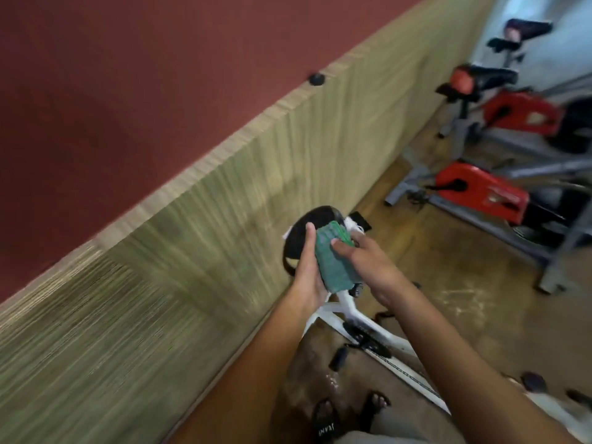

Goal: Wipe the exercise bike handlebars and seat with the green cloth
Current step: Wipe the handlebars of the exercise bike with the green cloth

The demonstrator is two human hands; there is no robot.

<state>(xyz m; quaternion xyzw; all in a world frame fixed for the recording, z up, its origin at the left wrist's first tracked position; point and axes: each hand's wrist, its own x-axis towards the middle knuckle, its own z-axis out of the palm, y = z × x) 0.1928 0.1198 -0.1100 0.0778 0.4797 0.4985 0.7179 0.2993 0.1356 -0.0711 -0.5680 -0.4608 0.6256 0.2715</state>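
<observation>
Resting between both hands above the black seat (315, 219), green cloth (333, 261): left hand (309, 267) cradling, right hand (362, 261) pinching

Both hands (336, 267) hold green cloth (333, 264) over black seat (307, 225).

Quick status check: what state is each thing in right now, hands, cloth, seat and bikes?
green cloth: folded, held between both hands over the seat
left hand: grips the cloth's left side
right hand: fingers on the cloth's top
black seat: partly covered by cloth
white bike frame: upright
red bikes: parked, unused
</observation>
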